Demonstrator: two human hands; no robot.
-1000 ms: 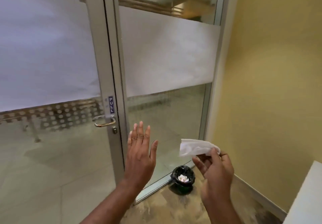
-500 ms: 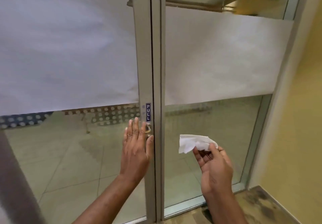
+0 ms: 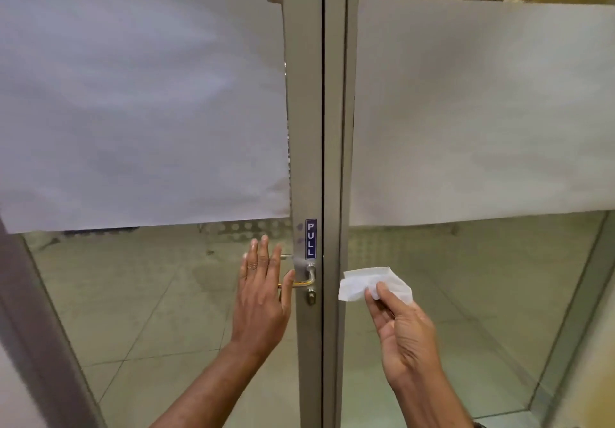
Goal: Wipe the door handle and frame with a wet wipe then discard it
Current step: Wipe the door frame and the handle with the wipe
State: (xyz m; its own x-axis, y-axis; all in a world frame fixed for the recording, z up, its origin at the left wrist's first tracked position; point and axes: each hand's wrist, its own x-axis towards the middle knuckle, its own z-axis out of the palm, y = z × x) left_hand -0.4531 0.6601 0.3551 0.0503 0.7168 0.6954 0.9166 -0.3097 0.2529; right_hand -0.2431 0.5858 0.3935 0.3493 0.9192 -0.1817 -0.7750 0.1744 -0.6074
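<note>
A pair of glass doors in grey metal framing fills the view, each pane carrying a broad frosted band (image 3: pixel 143 94) across the upper half of the frame, with tiled floor showing through the clear glass below. The door frame (image 3: pixel 307 128) runs down the centre of the picture, and on it, just below centre, sits a blue PULL label (image 3: pixel 310 238) with the door handle (image 3: pixel 304 281) right under it.

The left hand (image 3: pixel 263 291) is spread flat and wide, fingers up, in front of the glass just left of the handle; its thumb lies over the lever, though whether it presses the metal I cannot tell. The right hand (image 3: pixel 404 331), lower right of centre, pinches the wet wipe (image 3: pixel 372 284) between thumb and fingertips. The wipe is partly unfolded, near the right edge of the frame's upright and level with the handle, not touching either.

Wiping appears not to have begun; this looks like the approach. The next move likely calls for carrying the wipe leftward onto the lever and rubbing along it, with the left hand steadying the door, then running it up and down the upright.

No bin or other container is in view here, so the place for discarding cannot be seen.
</note>
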